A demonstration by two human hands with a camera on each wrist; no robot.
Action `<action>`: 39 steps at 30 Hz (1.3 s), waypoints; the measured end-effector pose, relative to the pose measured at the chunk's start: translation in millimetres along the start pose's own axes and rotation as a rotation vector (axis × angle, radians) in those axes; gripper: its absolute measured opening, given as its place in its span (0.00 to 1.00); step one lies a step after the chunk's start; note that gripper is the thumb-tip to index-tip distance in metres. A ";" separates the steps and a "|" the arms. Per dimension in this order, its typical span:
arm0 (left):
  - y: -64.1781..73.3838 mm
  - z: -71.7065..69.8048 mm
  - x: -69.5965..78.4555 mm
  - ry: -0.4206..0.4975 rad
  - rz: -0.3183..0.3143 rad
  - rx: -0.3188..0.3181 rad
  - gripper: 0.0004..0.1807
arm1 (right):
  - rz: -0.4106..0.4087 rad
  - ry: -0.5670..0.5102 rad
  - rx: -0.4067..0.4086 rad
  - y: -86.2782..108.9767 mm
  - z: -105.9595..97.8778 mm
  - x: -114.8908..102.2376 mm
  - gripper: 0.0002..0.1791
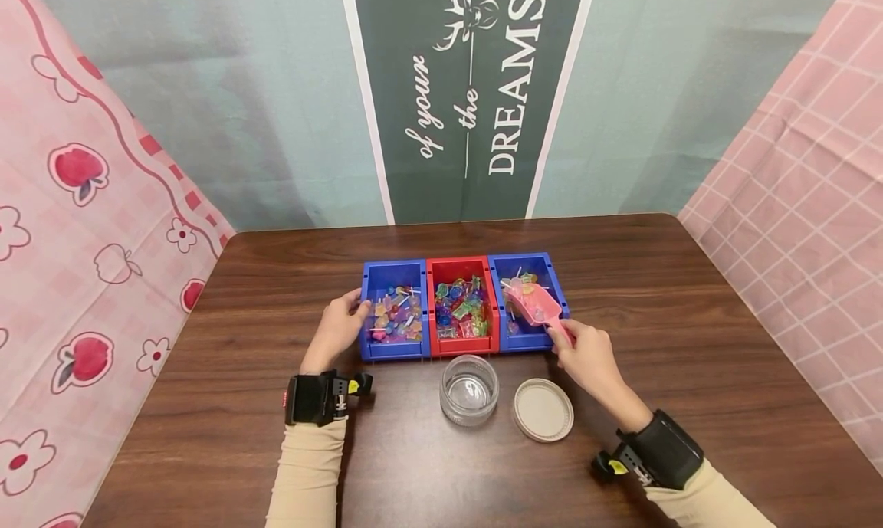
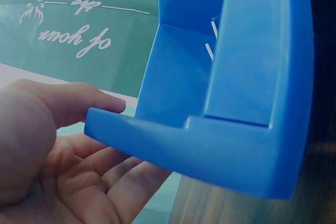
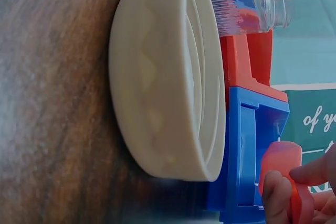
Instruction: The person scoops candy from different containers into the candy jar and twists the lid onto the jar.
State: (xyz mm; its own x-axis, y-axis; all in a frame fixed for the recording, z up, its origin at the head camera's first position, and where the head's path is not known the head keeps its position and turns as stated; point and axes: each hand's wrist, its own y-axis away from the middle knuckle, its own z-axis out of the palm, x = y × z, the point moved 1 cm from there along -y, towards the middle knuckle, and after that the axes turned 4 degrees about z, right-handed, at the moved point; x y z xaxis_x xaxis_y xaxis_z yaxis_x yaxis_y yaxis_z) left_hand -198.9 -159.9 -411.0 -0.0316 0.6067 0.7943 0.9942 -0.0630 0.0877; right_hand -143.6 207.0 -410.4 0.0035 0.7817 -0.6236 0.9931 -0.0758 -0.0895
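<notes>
Three joined bins stand in a row: a left blue bin [image 1: 395, 350], a middle red bin [image 1: 464, 346] and a right blue bin [image 1: 530, 339]. Small candy-like charms and wrapped sweets lie in them. My left hand [image 1: 342, 323] grips the left bin's outer side wall, thumb over the rim and fingers outside, as the left wrist view shows. With my right hand [image 1: 585, 353] I hold a pink scoop [image 1: 541, 307] by its handle, its bowl tilted inside the right blue bin. A few pieces show in the scoop's bowl.
A clear glass jar [image 1: 469, 391] without its lid stands in front of the red bin. To its right lies a beige lid [image 1: 543, 410], inner side up. All rest on a dark wooden table [image 1: 428, 482], with cloth hangings behind and at both sides.
</notes>
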 end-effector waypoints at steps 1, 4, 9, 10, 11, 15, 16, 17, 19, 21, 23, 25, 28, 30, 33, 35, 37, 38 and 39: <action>0.1 0.0 -0.1 0.002 0.000 0.000 0.27 | -0.003 -0.003 -0.001 0.6 -0.4 0.5 0.11; 0.3 0.2 -0.7 0.001 0.001 -0.005 0.27 | -0.015 -0.016 -0.001 2.4 -1.3 2.8 0.12; 0.5 0.2 -1.1 0.003 -0.008 -0.017 0.27 | -0.025 -0.038 0.002 5.8 -2.1 6.2 0.11; 0.4 -0.1 -0.8 0.003 -0.007 -0.015 0.27 | -0.027 -0.041 0.006 6.5 -2.4 6.7 0.11; 0.3 -0.3 -0.5 0.002 -0.004 -0.014 0.27 | -0.031 -0.045 0.010 7.4 -2.9 7.0 0.11; 0.2 -0.8 0.2 0.000 0.004 -0.007 0.27 | -0.041 -0.054 0.030 9.8 -4.5 7.9 0.11; 0.2 -0.7 0.1 0.000 0.004 -0.008 0.27 | -0.046 -0.060 0.033 10.5 -5.1 7.8 0.11; 0.3 -0.5 -0.2 -0.001 0.005 -0.008 0.27 | -0.050 -0.066 0.034 11.2 -5.8 7.4 0.10; 0.2 -0.3 -0.4 0.000 0.004 -0.007 0.27 | -0.062 -0.075 0.035 12.7 -7.2 5.9 0.10; 0.2 0.2 -0.5 -0.001 0.004 -0.008 0.27 | -0.076 -0.089 0.031 15.0 -9.3 3.5 0.09; 0.0 0.4 -0.2 -0.001 0.004 -0.008 0.27 | -0.087 -0.101 0.021 18.0 -11.9 0.7 0.10; -0.1 0.6 -0.2 0.000 0.003 -0.008 0.27 | -0.095 -0.105 0.012 20.8 -14.2 -1.8 0.11; -0.3 0.7 -0.6 0.002 0.000 -0.008 0.27 | -0.113 -0.105 0.005 25.1 -17.8 -5.2 0.12; -0.2 0.7 -0.9 0.003 -0.002 -0.007 0.27 | -0.137 -0.101 0.009 27.2 -19.8 -7.5 0.12; 0.0 0.6 -1.0 -0.007 0.005 -0.005 0.27 | -0.182 -0.103 0.020 30.4 -23.1 -10.9 0.11; 0.2 0.4 -0.9 -0.008 0.004 -0.006 0.27 | -0.220 -0.095 0.030 31.9 -24.7 -12.4 0.10; 0.2 0.4 -0.8 -0.009 0.004 -0.008 0.27 | -0.255 -0.087 0.034 33.2 -26.1 -12.8 0.10; 0.1 0.4 -0.7 -0.006 0.001 -0.009 0.27 | -0.273 -0.083 0.034 33.8 -26.7 -12.6 0.09; 0.2 0.4 -0.6 -0.007 0.001 -0.010 0.27 | -0.291 -0.080 0.032 34.3 -27.4 -12.4 0.10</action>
State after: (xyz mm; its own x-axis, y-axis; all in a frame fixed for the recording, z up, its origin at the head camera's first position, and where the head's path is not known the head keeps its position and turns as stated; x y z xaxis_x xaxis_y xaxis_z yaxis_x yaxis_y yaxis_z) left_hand -198.6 -160.0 -411.8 -0.0302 0.6122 0.7901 0.9930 -0.0716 0.0935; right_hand -106.4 211.7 -384.5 -0.2911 0.7221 -0.6275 0.9468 0.1236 -0.2970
